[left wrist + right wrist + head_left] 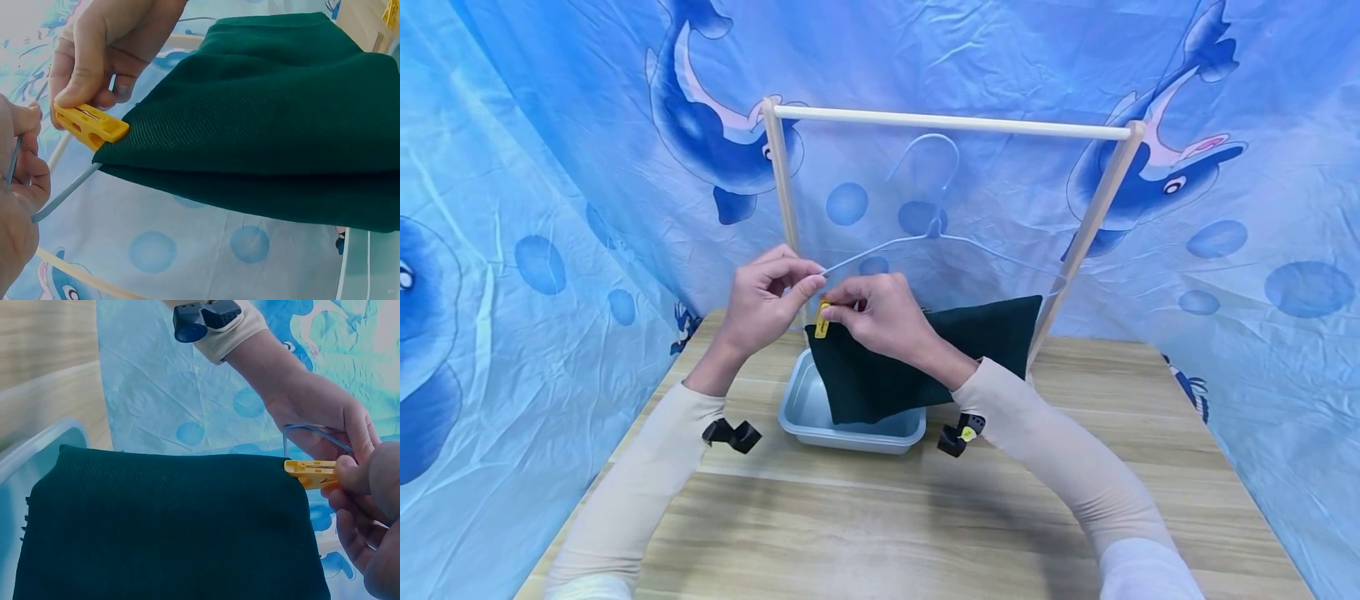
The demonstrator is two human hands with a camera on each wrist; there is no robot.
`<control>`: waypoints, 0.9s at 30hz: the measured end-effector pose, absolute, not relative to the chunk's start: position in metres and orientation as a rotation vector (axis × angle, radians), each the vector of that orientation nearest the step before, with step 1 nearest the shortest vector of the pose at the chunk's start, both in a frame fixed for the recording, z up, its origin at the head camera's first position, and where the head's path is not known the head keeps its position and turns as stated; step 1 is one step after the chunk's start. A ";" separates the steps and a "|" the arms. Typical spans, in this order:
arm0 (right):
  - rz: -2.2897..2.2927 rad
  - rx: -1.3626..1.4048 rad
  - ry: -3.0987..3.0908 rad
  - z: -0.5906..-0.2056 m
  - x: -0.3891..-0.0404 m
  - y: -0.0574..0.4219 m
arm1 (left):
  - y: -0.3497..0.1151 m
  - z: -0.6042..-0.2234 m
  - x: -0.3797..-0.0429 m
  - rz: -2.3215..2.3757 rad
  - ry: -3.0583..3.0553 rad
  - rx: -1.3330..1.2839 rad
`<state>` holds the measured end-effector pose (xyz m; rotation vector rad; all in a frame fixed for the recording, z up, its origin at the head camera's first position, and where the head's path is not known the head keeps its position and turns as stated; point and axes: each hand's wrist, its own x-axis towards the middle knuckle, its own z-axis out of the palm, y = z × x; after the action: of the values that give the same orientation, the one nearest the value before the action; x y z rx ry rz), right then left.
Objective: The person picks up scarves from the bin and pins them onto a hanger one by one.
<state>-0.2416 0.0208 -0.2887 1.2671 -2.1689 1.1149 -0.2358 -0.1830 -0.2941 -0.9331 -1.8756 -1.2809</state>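
My left hand (767,300) pinches the left end of a pale blue clothes hanger (887,245). A dark green cloth (880,383) hangs folded over the hanger's lower bar, its two layers visible in the left wrist view. At the cloth's upper left corner, my right hand (887,318) pinches a yellow clothespin (822,321) between thumb and fingers. The clothespin's (94,124) nose lies on the cloth edge beside the bar; how firmly it bites cannot be told. The hanger's hook shows just below the rack's rod in the head view.
A wooden rack with a white rod (955,122) stands behind the hanger. Partly beneath the cloth is a pale blue basin (857,445) on the wood-grain table (850,533). A blue dolphin-print curtain (1015,50) surrounds the table. In the left wrist view, something yellow (392,12) shows at upper right.
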 end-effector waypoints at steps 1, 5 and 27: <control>1.110 1.268 -2.183 -0.289 -0.241 0.021 | -0.183 -0.295 -0.235 -1.283 -1.878 -0.933; 1.091 1.266 -2.240 -0.287 -0.241 0.021 | -0.185 -0.296 -0.234 -1.295 -1.885 -0.926; 1.145 1.260 -2.283 -0.284 -0.233 0.037 | -0.193 -0.296 -0.231 -1.303 -1.902 -0.928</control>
<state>-0.2335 0.0373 -0.2845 1.2601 -2.2833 1.1446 -0.2308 -0.1926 -0.2960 -0.9284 -1.9022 -1.3031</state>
